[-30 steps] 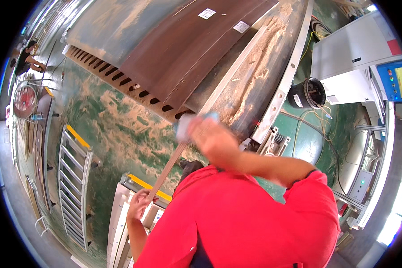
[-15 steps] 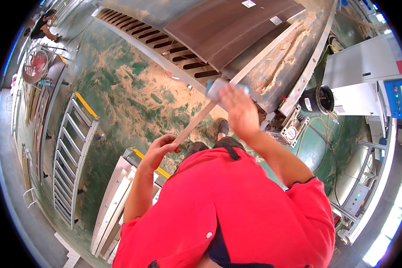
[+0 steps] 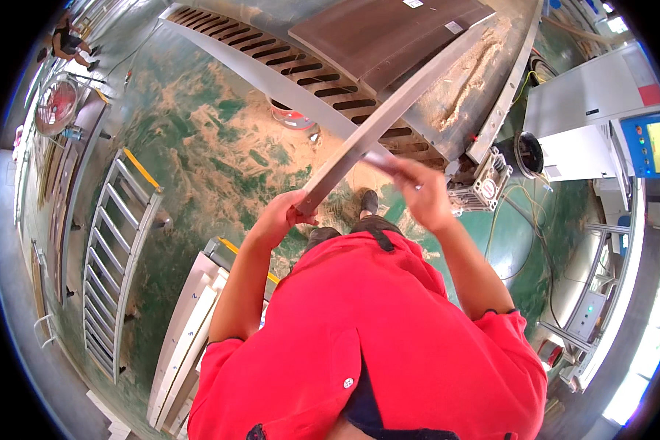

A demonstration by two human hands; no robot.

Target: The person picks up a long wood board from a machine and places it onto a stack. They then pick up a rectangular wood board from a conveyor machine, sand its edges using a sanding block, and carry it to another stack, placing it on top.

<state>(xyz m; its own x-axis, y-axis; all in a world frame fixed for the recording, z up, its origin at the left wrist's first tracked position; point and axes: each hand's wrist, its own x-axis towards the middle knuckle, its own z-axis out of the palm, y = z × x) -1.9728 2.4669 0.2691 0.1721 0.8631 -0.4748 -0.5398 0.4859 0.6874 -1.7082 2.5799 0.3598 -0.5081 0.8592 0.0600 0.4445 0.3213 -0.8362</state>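
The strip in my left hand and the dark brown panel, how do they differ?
The strip is narrow, the panel broad. Your left hand grips the strip's near end; the panel lies on the machine table. The panel bears white labels; the strip shows none. Both look brownish.
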